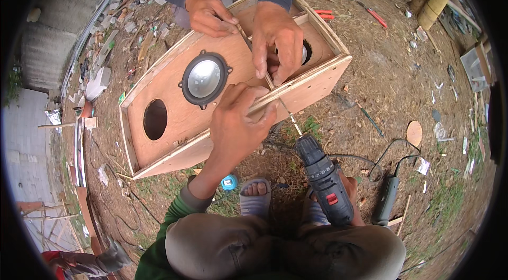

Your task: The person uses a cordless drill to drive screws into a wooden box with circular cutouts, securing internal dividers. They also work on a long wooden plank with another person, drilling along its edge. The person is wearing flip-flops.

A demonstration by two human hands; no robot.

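Observation:
A wooden speaker box point(317, 87) lies across the middle, its recessed front facing up. My left hand point(238, 118) is closed over its near edge. In my right hand point(351, 195), partly hidden behind the tool, is a black power drill point(324, 179). Its long thin bit point(292, 120) points up at the box's near side wall and appears to meet it. A round speaker point(203, 79) with a black rim and silvery cone sits in the panel, beside a round cut hole point(155, 120). Another person's two hands point(278, 39) hold a thin wooden divider inside the box.
Red-handled pliers point(325, 14) lie beyond the box. A dark corded tool point(386, 200), its cable and a wooden disc point(414, 133) lie on the ground at right. A blue tape roll point(228, 182) is near my foot. Rubble and a wall stand left, bamboo posts point(438, 0) far right.

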